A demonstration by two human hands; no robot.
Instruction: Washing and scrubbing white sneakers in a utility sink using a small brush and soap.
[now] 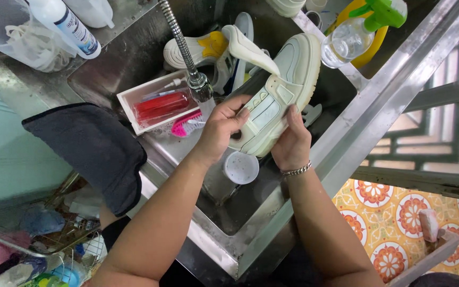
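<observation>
The sink [134, 58] takes up most of the view, a steel basin with a hose tap [200, 85] hanging over its middle. A dark cloth [91, 143] drapes over the sink's left rim. Above the middle of the sink, the cream shoe [282, 85] is held tilted, toe up and away, its tongue flopped open. A second shoe [197, 50] lies at the back of the sink, and a white tray [155, 103] with red items sits just left of the tap, a pink brush [187, 126] at the tray's near end. A small round lid [241, 167] lies on the sink floor below the held shoe.

The left hand [221, 130] wraps the shoe's heel end, fingers curled closed on it. The right hand [293, 141] (bracelet at the wrist) clasps the side, fingers pressed flat on the upper.

To rinse well, I judge the shoe should stay angled under the tap so water runs off, with both grips kept firm on the wet surface.
</observation>
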